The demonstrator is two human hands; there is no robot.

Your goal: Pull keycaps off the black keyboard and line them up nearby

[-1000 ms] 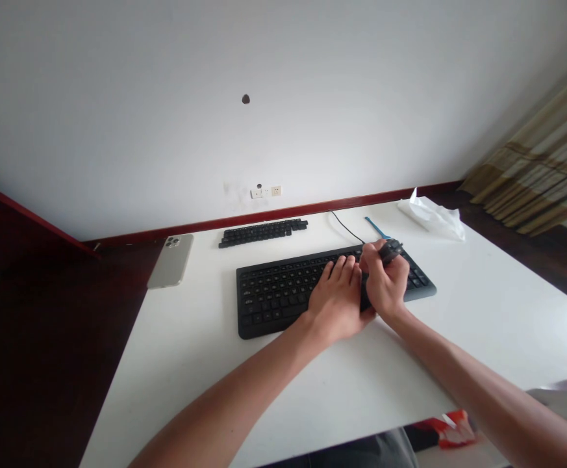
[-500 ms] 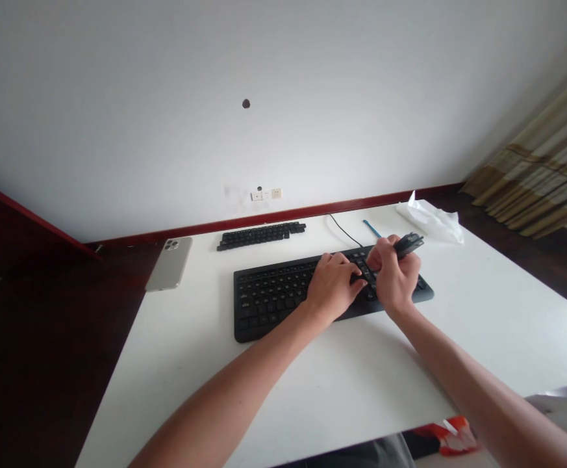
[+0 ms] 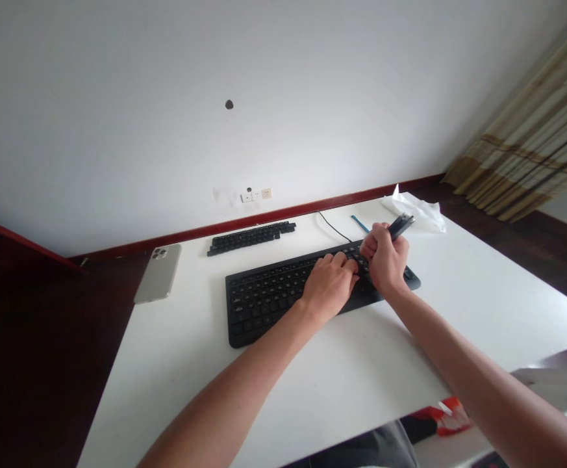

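Observation:
A black keyboard (image 3: 268,296) lies at an angle on the white table. My left hand (image 3: 329,279) rests on its right half, fingers bent over the keys and apart from the thumb; the fingertips are partly hidden. My right hand (image 3: 386,257) is closed in a fist round a dark-handled tool (image 3: 401,225), just above the keyboard's right end. The tool's upper end sticks out past the thumb side; its lower end is hidden by the hand. Behind the keyboard, several loose black keycaps (image 3: 249,238) lie in packed rows.
A phone (image 3: 159,273) lies face down at the table's left edge. A thin blue stick (image 3: 360,223) and a crumpled white plastic bag (image 3: 422,211) lie at the back right. The keyboard's cable (image 3: 332,225) runs to the table's back edge, near the wall (image 3: 166,130).
The view has shifted, so the table's things appear a little further left. My right hand has tilted slightly with the tool. My left thumb has drawn closer to its fingers.

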